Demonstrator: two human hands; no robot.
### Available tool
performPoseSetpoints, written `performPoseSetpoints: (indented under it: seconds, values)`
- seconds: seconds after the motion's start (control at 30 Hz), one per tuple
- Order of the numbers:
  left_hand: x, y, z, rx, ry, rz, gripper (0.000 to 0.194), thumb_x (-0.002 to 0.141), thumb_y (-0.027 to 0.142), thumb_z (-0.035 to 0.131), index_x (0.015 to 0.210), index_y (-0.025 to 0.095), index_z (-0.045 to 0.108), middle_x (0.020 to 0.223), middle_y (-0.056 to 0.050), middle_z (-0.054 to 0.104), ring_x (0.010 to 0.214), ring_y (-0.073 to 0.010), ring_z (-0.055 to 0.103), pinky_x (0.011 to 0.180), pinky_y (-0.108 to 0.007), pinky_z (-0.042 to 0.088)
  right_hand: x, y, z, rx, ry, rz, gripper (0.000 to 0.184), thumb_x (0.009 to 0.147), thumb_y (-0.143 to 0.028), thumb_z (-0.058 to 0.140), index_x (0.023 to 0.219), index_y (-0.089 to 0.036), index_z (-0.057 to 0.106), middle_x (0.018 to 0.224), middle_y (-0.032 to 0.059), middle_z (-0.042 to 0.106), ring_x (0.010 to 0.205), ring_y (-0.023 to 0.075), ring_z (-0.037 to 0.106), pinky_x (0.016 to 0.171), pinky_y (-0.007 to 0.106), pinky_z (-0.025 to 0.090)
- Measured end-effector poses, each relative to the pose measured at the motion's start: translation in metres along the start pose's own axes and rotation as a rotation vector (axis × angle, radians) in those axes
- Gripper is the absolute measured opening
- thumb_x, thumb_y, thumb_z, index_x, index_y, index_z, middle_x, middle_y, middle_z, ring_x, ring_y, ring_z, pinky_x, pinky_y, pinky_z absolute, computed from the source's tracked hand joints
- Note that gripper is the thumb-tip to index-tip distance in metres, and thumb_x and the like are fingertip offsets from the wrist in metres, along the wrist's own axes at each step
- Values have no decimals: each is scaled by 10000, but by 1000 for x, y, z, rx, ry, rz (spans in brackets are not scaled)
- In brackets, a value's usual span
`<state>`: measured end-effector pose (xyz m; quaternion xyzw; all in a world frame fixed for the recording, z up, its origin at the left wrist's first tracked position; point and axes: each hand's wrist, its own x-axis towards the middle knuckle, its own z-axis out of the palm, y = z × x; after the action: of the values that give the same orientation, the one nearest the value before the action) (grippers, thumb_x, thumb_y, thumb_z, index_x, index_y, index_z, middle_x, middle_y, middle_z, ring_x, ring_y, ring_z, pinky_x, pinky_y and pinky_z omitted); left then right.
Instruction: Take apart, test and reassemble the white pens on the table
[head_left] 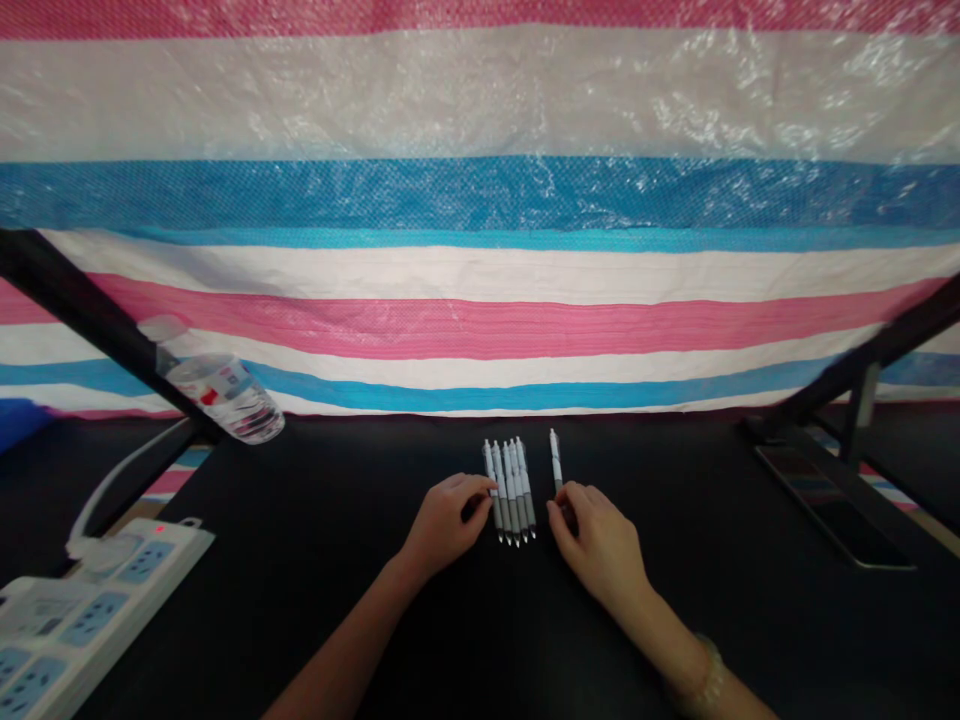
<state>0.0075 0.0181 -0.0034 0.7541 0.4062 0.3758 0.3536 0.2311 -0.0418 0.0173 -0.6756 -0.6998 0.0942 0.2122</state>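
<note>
Several white retractable pens (pixel 511 490) with grey grips lie side by side on the black table, tips toward me. My left hand (pixel 448 520) is at the left side of this row, its fingers curled, with the index fingertip and thumb closed at the leftmost pen. A single pen (pixel 555 460) of the same kind lies apart to the right of the row. My right hand (pixel 600 535) has its thumb and fingers closed around that pen's lower part, which they hide.
A white power strip (pixel 142 585) with a plugged-in cable lies at the left. Behind it a clear plastic bottle (pixel 240 400) leans by a black bar. At the right a dark phone (pixel 832 510) lies by another bar. A striped plastic sheet (pixel 480 330) hangs behind the table.
</note>
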Motion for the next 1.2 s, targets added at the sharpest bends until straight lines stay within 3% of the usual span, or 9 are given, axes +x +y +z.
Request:
performPoseSetpoints:
  seconds: [0.17,0.37,0.63,0.8,0.9,1.0,1.07,1.1,1.2]
  values:
    - [3,7,-3,-34,142,-28,85,776,162,675,812,216,619,711,31,549,622,-154,499,610,-269,373,4,8,13,-222,3,36,174,954,-356,552,874,-214,490,827,60,633,768,227,612,554,272,300]
    - [-2,8,-12,-148,360,-111,375,767,224,622,539,234,325,540,87,267,491,-105,253,508,-274,192,7,9,11,-306,-62,102,194,982,-372,532,883,-205,517,813,41,654,729,204,635,542,265,277]
    - [-1,-10,-12,-404,482,-229,446,840,310,519,462,250,290,462,82,237,435,-96,207,456,-283,169,7,9,6,-272,-86,161,279,972,-325,531,727,-193,548,770,72,681,657,213,643,526,277,187]
    - [3,-17,-12,-559,506,-274,474,848,304,509,443,253,269,425,91,215,405,-88,182,432,-274,170,8,10,2,-139,-60,184,344,982,-338,487,665,-204,493,656,23,614,580,171,576,530,273,221]
    - [3,-14,-13,-621,487,-286,482,855,320,535,446,239,292,415,91,239,395,-80,198,422,-259,172,6,7,1,6,-26,141,413,1007,-424,414,651,-215,432,618,-16,531,577,141,526,546,255,297]
    - [5,-8,-13,-678,390,-310,334,865,344,576,569,196,526,412,78,389,387,-87,335,425,-231,263,-1,-2,2,462,-41,68,480,989,-537,402,630,-219,428,588,-37,431,554,125,451,533,244,326]
    - [7,-4,-12,-724,289,-339,194,850,353,630,814,166,667,506,37,568,453,-121,502,470,-232,376,-9,-10,5,755,-163,70,520,954,-621,446,651,-203,510,578,-42,422,519,113,405,497,242,302]
    - [8,-2,-12,-750,233,-354,226,833,362,664,918,155,689,590,4,644,501,-141,567,494,-242,418,-13,-15,6,847,-232,88,540,938,-654,465,661,-196,536,564,-46,424,496,105,389,478,239,282]
    - [9,2,-10,-827,85,-381,330,766,407,761,912,114,721,710,-60,703,505,-140,585,477,-247,431,-24,-25,13,1041,-430,163,577,893,-725,500,706,-183,568,531,-55,434,437,87,378,430,226,243]
